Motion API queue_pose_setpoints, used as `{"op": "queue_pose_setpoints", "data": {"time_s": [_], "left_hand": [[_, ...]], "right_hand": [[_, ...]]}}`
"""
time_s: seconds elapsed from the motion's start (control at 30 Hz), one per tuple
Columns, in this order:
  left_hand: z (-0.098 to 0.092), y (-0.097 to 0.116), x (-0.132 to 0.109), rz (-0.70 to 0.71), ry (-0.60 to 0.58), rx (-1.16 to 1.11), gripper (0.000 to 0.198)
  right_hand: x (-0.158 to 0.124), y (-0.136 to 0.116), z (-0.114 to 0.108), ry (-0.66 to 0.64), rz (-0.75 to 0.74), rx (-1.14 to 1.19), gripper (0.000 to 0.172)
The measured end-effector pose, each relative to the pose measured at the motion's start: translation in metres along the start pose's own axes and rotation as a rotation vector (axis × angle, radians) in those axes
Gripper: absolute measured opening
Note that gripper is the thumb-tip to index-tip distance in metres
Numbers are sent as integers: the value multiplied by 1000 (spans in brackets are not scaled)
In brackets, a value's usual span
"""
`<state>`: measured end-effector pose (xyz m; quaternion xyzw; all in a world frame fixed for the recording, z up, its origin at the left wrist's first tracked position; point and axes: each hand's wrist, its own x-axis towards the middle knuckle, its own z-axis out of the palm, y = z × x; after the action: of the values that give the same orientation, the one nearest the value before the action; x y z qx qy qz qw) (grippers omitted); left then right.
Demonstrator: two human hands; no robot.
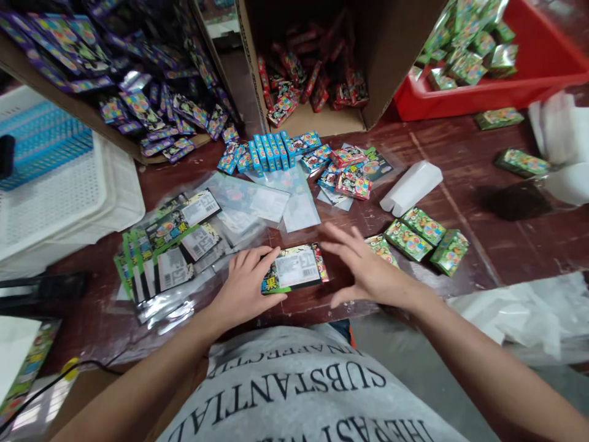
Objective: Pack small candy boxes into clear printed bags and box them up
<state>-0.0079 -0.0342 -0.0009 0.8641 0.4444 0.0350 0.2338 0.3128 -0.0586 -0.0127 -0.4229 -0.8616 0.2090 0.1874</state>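
Observation:
A flat printed packet (297, 268) with a white barcode label lies on the table in front of me, red at its right end. My left hand (248, 279) grips its left end between the thumb and the fingers. Just off the packet's right end, my right hand (368, 270) is open, fingers spread and holding nothing. Small green boxes (409, 239) lie beyond the right hand, one partly hidden by it. Left of my left hand is a fanned pile of clear bags with printed cards (170, 245).
Blue boxes (272, 151) stand in a row behind clear sleeves (294, 196), near red boxes (353, 184). Cartons of purple boxes (151, 110) and red boxes (317, 80), plus a red bin (460, 104), line the back. White baskets (105, 190) stand left; a white folded piece (411, 187) lies right.

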Motion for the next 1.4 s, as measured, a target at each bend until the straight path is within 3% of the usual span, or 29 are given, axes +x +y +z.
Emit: {"op": "queue_pose_setpoints", "data": {"time_s": [0.07,0.1,0.2,0.3,0.5,0.7,0.87,0.97,1.07,1.17,1.3,1.4], "left_hand": [[0,-1,0,2,8,18,85],[0,-2,0,8,8,24,84],[-1,1,3,26,3,14,83],[0,10,6,54,-4,-27,85],[3,19,4,22,50,-48,91],[8,17,-1,-126,159,-52,91],[8,14,-3,-76,111,-76,89],[2,17,-3,-159,128,-139,89],[-3,22,-1,-273,190,-243,97],[-2,22,7,-289,203,-449,100],[8,12,28,-264,259,-905,62],[9,10,43,-280,309,-1139,56]], "right_hand": [[-23,10,-22,-8,110,-115,114],[-34,15,-32,-27,150,-168,111],[-51,25,-49,-73,172,-223,83],[-37,22,-42,-22,130,-154,71],[9,11,-17,19,5,40,87],[14,11,-5,105,-7,10,88],[23,13,-6,-48,-127,77,91],[30,10,-10,7,-11,181,95],[37,2,-7,218,232,316,65],[48,-5,4,324,333,440,33],[69,-3,12,368,372,544,28],[91,2,11,480,464,672,30]]}}
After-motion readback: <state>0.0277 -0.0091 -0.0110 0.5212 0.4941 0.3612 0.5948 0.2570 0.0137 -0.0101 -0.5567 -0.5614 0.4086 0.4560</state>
